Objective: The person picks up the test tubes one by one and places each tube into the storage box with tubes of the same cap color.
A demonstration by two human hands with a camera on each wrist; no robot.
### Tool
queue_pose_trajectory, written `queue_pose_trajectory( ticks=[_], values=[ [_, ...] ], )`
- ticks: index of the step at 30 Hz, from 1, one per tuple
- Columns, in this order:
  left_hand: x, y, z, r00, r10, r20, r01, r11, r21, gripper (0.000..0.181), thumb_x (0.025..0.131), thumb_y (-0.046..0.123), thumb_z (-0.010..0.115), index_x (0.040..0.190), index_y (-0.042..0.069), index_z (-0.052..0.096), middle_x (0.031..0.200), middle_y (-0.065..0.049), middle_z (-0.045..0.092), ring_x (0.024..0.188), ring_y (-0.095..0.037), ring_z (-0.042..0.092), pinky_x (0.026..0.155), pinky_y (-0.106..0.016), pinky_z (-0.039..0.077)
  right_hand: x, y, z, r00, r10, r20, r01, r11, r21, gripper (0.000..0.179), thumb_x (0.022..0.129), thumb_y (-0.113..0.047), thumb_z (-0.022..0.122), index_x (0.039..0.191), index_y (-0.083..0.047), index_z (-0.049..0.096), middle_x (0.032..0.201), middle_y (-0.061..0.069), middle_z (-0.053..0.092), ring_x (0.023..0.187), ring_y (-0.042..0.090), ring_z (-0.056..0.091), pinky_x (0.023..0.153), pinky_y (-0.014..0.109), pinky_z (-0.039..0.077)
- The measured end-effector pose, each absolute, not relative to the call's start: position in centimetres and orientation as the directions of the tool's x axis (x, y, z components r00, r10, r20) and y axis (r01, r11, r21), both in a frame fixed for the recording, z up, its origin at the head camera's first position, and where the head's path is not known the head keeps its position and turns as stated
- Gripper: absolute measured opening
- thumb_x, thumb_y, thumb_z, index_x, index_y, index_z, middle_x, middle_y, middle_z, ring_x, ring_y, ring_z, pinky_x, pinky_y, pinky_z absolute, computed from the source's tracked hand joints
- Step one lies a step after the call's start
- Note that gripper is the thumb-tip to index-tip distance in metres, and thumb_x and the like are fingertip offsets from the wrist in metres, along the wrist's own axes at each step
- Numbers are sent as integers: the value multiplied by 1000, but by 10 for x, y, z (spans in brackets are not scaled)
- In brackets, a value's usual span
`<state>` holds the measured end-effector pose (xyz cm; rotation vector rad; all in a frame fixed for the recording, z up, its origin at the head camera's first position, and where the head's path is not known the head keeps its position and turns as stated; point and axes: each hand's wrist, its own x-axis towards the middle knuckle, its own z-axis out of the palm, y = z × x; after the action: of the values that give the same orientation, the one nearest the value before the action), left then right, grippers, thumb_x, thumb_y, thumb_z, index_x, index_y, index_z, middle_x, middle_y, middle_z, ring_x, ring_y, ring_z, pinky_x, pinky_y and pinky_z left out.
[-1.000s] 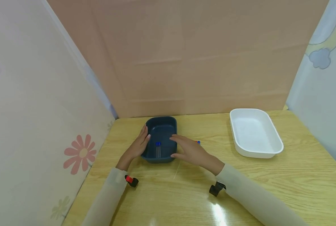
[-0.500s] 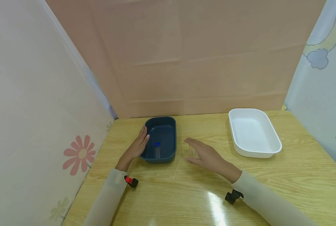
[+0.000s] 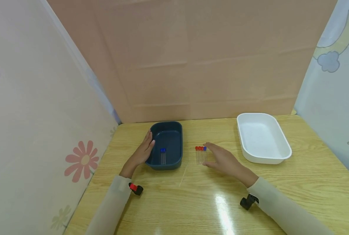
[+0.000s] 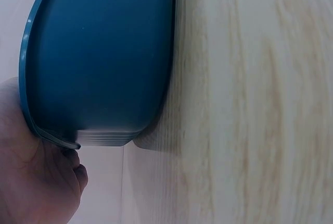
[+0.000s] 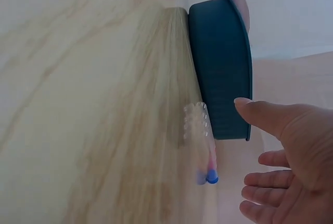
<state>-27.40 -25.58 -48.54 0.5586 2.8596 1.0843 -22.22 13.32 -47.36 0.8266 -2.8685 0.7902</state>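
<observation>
The left hand (image 3: pixel 140 152) holds the left wall of the dark blue tray (image 3: pixel 177 162), thumb over the rim and fingers outside. Part of that grip is hidden in the left wrist view. Inside the tray lie two slim clear tubes (image 3: pixel 163 156) with blue caps. Right of the tray, a row of clear capped tubes (image 3: pixel 200 157) lies on the table, three red-capped and one blue-capped. The right hand (image 3: pixel 225 162) is at the blue-capped end of this row, thumb and fingers apart. In the right wrist view the hand (image 5: pixel 296 166) appears above the tubes, gripping nothing.
A white tray (image 3: pixel 261 160) stands to the right on the wooden table (image 3: pixel 180 209). Behind the table hangs a plain brownish sheet (image 3: pixel 192 65), with patterned walls on both sides. Small wrist cameras (image 3: pixel 249 201) are worn at both sleeves.
The right hand has moved right, from over the blue tray's edge, past the tube row to its right end, uncovering the red-capped tubes. The left hand stays at the tray.
</observation>
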Motion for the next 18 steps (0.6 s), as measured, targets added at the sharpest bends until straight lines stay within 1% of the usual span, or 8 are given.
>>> queue_pose_trajectory(
  ticks=[2,8,13,18],
  values=[
    [-274,-255,-486,-935,342,94,318,691,649,69,113,43,23,161,-3,4,170,-8,-9,156,-29,-3,123,-52,8,-225,136,-477,-860,-481,171,-501,732,-461,84,87,-37,81,150,3,43,151,25,47,133,44,50,105,57,44],
    [-274,-255,-485,-934,343,101,324,692,645,67,113,40,24,160,-4,5,170,-9,-9,156,-33,-1,123,-52,8,-232,141,-482,-857,-500,128,-493,719,-490,89,86,-37,83,151,5,40,153,27,43,136,46,46,107,59,41],
    [-274,-255,-485,-933,347,99,325,690,647,68,113,41,23,161,-3,4,170,-8,-9,155,-35,0,123,-53,9,-238,143,-486,-856,-511,75,-478,727,-493,94,85,-41,83,153,5,37,157,27,36,142,45,39,111,59,37],
    [-274,-255,-485,-933,348,95,321,683,656,69,113,43,23,161,-2,3,169,-7,-10,156,-30,-3,123,-53,8,-245,145,-490,-856,-517,33,-457,725,-516,96,84,-42,84,153,5,37,157,28,34,142,47,37,111,60,36]
  ],
)
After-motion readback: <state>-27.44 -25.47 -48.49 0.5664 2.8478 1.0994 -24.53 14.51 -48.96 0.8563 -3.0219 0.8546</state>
